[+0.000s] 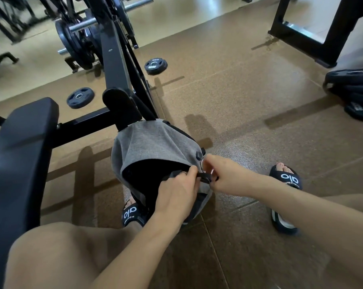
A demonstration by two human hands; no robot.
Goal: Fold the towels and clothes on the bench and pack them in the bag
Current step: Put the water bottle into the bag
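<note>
My left hand (177, 189) and right hand (223, 176) both pinch the black webbing strap (204, 176) of the soft grey fabric bag (153, 144), slumped on the floor beside the black padded bench (19, 147), limp and probably light, best held by its strap

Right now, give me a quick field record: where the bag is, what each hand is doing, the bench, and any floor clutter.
bag: grey bag on the floor between the feet, mouth open, inside dark
left hand: left hand grips the black strap at the bag's mouth
right hand: right hand pinches the same strap from the other side
bench: black padded bench at left; no towels or clothes on the part in view
floor clutter: two small weight plates, a stack of plates at right
</note>
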